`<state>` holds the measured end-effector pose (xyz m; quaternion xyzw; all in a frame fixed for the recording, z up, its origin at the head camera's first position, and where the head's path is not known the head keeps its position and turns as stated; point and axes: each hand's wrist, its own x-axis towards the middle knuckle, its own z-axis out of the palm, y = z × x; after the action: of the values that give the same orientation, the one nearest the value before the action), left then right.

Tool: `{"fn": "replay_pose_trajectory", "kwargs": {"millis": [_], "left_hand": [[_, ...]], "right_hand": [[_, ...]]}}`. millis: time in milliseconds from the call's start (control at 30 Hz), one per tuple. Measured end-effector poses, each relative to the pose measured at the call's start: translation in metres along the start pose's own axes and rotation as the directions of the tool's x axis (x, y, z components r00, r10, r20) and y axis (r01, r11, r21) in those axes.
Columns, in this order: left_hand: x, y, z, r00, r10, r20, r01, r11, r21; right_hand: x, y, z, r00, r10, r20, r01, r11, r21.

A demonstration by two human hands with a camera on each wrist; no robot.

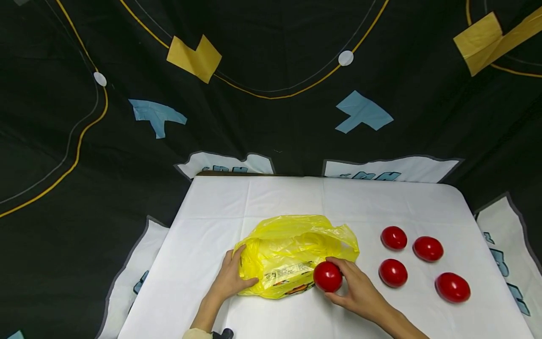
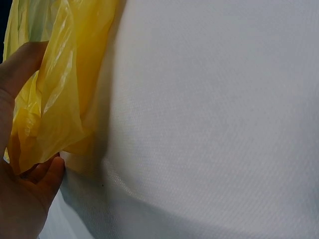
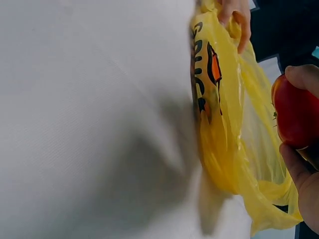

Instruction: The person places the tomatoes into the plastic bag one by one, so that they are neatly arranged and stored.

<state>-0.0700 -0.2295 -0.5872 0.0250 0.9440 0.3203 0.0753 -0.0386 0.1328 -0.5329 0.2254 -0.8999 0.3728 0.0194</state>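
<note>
A yellow plastic bag (image 1: 292, 254) with dark print lies on its side, its mouth spread wide. My left hand (image 1: 230, 275) grips the bag's left end, and in the left wrist view thumb and fingers (image 2: 52, 175) lie on either side of the crumpled film. Between the thumb and fingers of my right hand (image 1: 360, 292) is a red tomato (image 1: 328, 277), held at the bag's front right edge. Small green stem bits show on this tomato (image 3: 299, 112) in the right wrist view, where the bag (image 3: 224, 144) stands just beside it.
Several more red tomatoes sit on the right side of the white-covered table (image 1: 338, 320): a back left one (image 1: 394, 238), a back right one (image 1: 428, 248), a front left one (image 1: 393, 273) and a front right one (image 1: 452, 287). A black patterned cloth (image 1: 271, 136) hangs behind the table.
</note>
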Motion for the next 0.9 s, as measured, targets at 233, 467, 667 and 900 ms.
{"fn": "replay_pose_trajectory", "kwargs": {"millis": [233, 467, 667, 900], "left_hand": [[0.001, -0.001, 0.001, 1.000, -0.004, 0.003, 0.004, 1.000, -0.008], [0.001, -0.002, 0.002, 1.000, 0.007, 0.001, -0.007, 1.000, -0.018], [0.000, -0.003, 0.002, 1.000, 0.012, 0.001, -0.011, 1.000, -0.019], [0.000, -0.002, 0.001, 1.000, 0.013, -0.002, -0.013, 1.000, -0.022]], "right_hand": [[0.010, -0.005, 0.005, 1.000, 0.003, 0.025, -0.003, 1.000, 0.008], [0.021, -0.011, 0.013, 1.000, -0.011, 0.019, 0.010, 0.999, 0.036], [0.028, -0.012, 0.019, 1.000, -0.007, 0.015, 0.007, 0.999, 0.034], [0.033, -0.013, 0.024, 1.000, -0.022, 0.015, 0.021, 0.999, 0.050]]}}
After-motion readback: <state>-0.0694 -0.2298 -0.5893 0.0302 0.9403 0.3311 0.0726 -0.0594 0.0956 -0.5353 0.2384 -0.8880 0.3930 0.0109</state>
